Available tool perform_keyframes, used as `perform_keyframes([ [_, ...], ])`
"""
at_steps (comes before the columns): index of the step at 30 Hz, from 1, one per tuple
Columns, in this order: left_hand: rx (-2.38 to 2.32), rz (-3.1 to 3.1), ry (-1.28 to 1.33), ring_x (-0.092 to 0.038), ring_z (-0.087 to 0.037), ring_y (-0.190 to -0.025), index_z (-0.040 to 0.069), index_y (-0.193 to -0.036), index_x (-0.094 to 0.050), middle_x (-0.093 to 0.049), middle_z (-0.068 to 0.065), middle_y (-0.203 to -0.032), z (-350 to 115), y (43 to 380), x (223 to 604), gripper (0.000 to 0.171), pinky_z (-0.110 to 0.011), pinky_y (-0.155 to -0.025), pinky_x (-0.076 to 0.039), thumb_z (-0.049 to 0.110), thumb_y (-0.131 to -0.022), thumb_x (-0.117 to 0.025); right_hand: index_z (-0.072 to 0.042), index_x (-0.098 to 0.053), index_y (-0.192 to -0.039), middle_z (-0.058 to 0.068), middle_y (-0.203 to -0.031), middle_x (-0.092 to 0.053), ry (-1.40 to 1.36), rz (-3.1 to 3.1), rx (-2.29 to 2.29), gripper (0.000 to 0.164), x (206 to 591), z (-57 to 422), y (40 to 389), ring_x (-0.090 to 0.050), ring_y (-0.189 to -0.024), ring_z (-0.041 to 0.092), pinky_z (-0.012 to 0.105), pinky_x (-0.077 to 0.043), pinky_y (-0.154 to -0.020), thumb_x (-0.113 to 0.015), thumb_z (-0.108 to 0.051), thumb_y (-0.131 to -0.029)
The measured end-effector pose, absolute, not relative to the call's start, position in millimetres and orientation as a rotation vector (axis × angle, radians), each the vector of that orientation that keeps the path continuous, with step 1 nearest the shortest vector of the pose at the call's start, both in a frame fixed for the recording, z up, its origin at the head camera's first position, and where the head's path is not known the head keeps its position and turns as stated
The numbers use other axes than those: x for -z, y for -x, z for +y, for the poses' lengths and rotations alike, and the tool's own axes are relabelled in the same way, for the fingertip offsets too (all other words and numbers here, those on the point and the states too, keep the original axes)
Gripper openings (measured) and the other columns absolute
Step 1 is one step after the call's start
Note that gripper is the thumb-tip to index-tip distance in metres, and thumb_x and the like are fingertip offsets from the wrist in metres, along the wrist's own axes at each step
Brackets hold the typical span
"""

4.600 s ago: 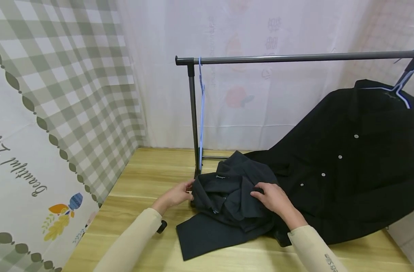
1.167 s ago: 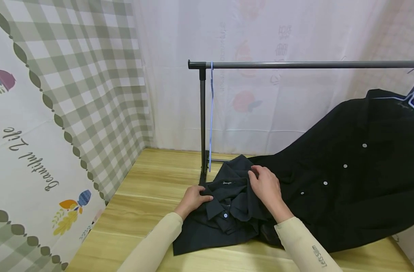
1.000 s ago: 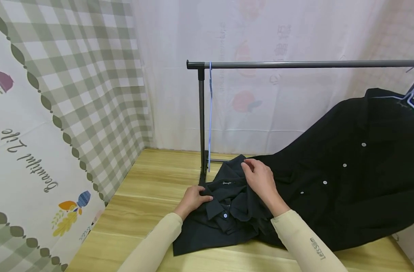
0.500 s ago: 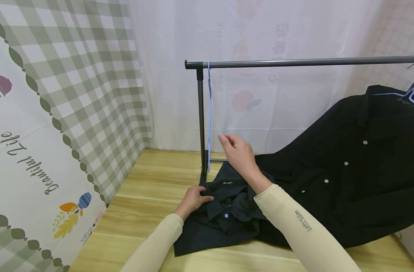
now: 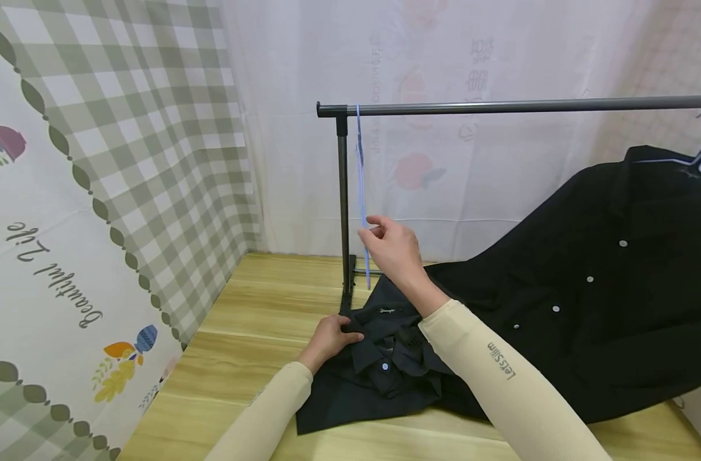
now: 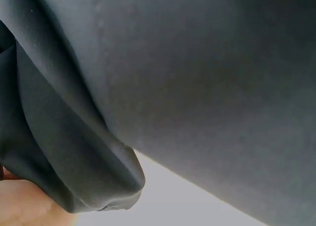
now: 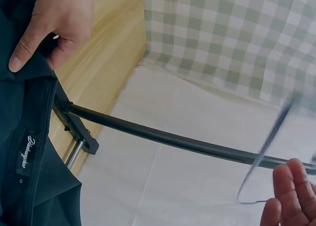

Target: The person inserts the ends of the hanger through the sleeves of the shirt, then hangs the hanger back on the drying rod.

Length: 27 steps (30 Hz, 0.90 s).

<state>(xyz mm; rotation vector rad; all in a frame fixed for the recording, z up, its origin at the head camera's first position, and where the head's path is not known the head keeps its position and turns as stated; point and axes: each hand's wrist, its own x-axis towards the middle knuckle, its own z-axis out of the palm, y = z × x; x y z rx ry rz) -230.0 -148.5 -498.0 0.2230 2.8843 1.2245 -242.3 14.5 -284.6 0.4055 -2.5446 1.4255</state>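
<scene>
My left hand (image 5: 327,339) pinches the collar edge of a dark button-up shirt (image 5: 396,381) lying crumpled on the wooden table. The shirt's collar faces up, with its neck label (image 7: 27,154) visible in the right wrist view. Dark cloth (image 6: 197,87) fills most of the left wrist view. My right hand (image 5: 393,250) is raised above the shirt, its thumb and fingers apart at a thin light-blue clothes hanger (image 5: 360,160). The hanger hangs edge-on from the rail's left end. In the right wrist view it is blurred close to the fingertips, and no firm grip shows.
A dark metal clothes rail (image 5: 500,105) spans the back, its upright (image 5: 343,205) standing just left of the hanger. A black shirt (image 5: 604,288) with white buttons hangs at the right and spreads onto the table (image 5: 212,390). A checked cloth (image 5: 154,128) covers the left side.
My right hand has left the shirt and moved up and left to the hanger, whose lower end has swung slightly right. My left hand now lies over the collar edge.
</scene>
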Motion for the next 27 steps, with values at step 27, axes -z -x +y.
perform_keyframes([
  [27,-1.206,2.89,-0.251,-0.064,-0.033,-0.1,-0.002,-0.107,-0.073,-0.069,-0.017,-0.107,-147.3,230.6,496.9,0.034,-0.046,-0.088,-0.051,0.021,-0.084,-0.081,-0.002,-0.07,-0.12,0.007,-0.08,-0.072,-0.518,-2.069,-1.058,0.026,300.2,65.2,248.7,-0.066,-0.064,0.022,0.035,-0.043,-0.054,-0.06,-0.016,-0.1],
])
